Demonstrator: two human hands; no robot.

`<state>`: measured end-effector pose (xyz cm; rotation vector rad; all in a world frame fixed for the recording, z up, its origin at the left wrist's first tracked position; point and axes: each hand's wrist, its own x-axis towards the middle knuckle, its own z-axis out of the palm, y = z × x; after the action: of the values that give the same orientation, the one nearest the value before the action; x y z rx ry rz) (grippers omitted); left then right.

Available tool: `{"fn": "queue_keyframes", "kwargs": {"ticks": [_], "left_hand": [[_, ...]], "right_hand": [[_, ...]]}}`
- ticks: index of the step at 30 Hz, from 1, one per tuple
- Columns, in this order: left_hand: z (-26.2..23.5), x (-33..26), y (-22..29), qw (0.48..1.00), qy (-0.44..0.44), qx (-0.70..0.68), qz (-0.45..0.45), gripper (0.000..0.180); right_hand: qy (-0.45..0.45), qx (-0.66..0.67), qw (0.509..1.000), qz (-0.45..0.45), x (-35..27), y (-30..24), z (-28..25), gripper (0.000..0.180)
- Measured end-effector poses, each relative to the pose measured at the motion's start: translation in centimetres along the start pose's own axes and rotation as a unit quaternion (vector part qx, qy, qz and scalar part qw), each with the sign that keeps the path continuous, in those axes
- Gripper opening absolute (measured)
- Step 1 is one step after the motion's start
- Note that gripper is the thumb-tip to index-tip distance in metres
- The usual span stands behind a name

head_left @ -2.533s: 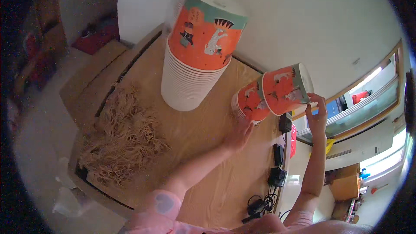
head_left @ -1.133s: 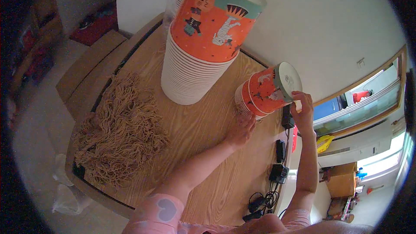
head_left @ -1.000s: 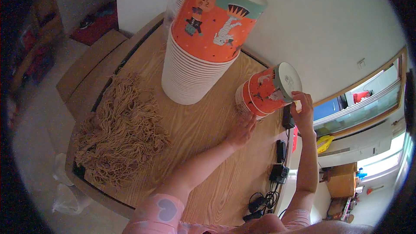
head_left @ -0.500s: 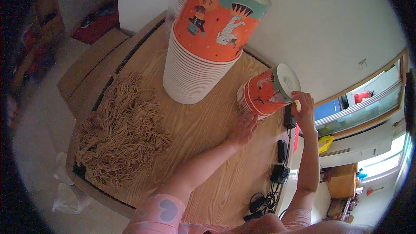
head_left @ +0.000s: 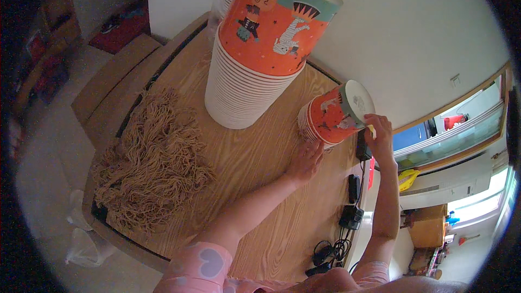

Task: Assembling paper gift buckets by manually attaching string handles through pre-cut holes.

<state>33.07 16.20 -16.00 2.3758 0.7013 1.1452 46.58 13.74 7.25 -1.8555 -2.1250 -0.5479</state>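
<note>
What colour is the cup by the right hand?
Head view: the cup is orange and green, its base white.

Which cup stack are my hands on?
The short stack on the right: left hand low, right hand near its top. No hand touches the tall stack to its left.

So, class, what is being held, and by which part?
The smaller cup stack: the right hand holds its upturned base's edge; the left hand is at its lower rims.

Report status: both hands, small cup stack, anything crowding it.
Left grip at lower rims of small cup stack; right grip at its top edge. Cups nested, upside down. Large cup stack apart, to the left.
</note>
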Motion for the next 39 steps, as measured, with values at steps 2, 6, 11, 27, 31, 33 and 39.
{"fn": "queue_keyframes", "kwargs": {"ticks": [2,6,11,27,31,33,39], "left_hand": [[-0.6,0.1,0.2,0.999,0.023,0.042,0.019,0.047],[-1.4,0.3,0.5,0.997,-0.062,0.039,-0.009,0.046],[-1.0,1.2,1.4,0.987,-0.056,-0.106,-0.110,0.044],[-4.8,-3.6,0.4,0.990,-0.058,-0.057,-0.111,0.026],[-7.7,-6.1,0.1,0.998,-0.045,0.032,-0.016,0.022],[-11.2,-6.1,-0.7,0.997,-0.026,-0.016,-0.066,0.022],[-24.8,1.1,-8.3,0.910,0.340,-0.182,-0.155,0.019]], "right_hand": [[-0.014,-0.015,1.000,0.022,-0.3,0.1,0.2,0.026],[-0.011,-0.007,0.999,0.030,-0.6,-0.2,0.3,0.030],[0.003,0.035,0.999,0.036,-1.3,0.3,0.5,0.042],[0.015,0.078,0.992,0.102,-1.0,0.8,2.6,0.036],[-0.018,0.022,0.991,0.130,0.1,-0.5,1.2,0.034],[-0.088,-0.002,0.985,0.146,0.6,-0.4,0.8,0.033],[0.078,0.191,0.976,0.072,6.9,-8.0,4.1,0.021]]}}
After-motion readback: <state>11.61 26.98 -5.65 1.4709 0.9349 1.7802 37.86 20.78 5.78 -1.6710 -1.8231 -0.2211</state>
